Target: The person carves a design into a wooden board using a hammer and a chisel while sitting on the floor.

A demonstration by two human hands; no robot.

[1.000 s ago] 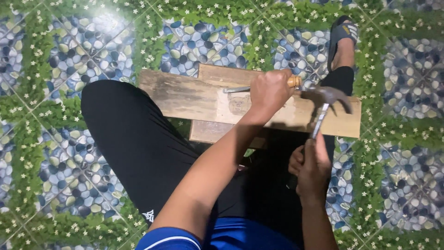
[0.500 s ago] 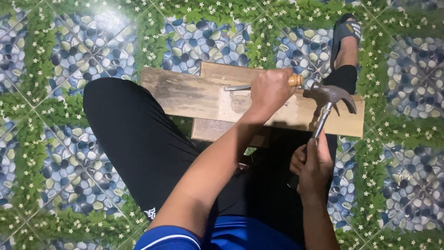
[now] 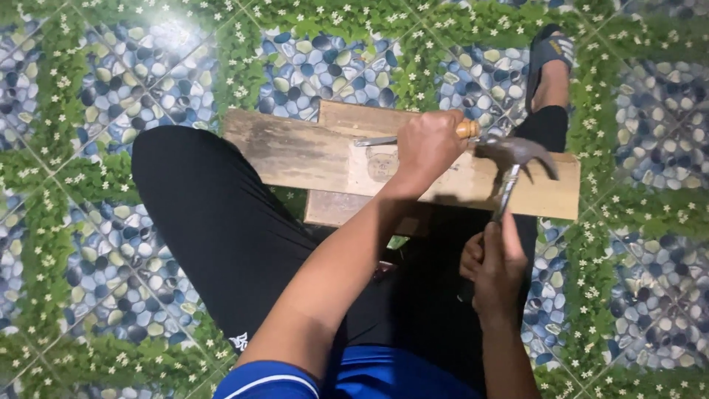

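Head view: left grip holds chisel, right grip hammer, over pebble-patterned floor.

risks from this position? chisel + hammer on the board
1. The hammer head sits right at the chisel butt, close to the left hand gripping it; a glancing blow could hit the knuckles.
2. The top board rests loose on a lower board on glossy tile floor; it may slide under impact.
3. The right hand holds the handle low, so aim may suffer.
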